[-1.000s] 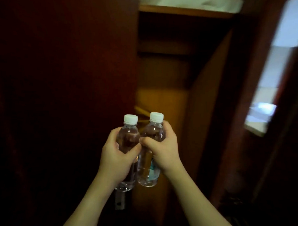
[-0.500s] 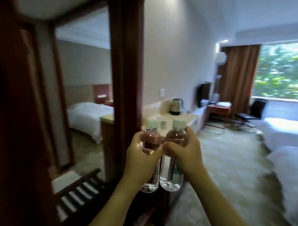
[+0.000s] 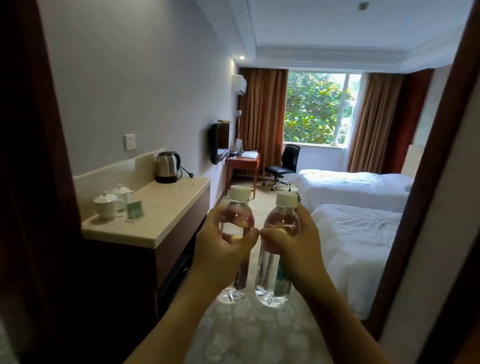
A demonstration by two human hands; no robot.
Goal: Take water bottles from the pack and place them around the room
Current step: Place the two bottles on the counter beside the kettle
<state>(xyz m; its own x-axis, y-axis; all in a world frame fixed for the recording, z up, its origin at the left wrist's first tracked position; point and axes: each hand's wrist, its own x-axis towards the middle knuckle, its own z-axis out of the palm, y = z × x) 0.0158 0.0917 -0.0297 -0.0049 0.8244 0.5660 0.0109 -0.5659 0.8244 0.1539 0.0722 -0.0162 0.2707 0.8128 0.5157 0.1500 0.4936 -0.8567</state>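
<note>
a bottle (image 3: pixel 237 209) in each hand (image 3: pixel 220 252)

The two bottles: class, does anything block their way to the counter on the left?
Nothing visible does. The left hand and right hand each hold a bottle upright, right of the counter. Its near front is bare; cups and kettle stand farther back.

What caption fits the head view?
Left hand and right hand each hold an upright water bottle beside a counter with a kettle.
</note>
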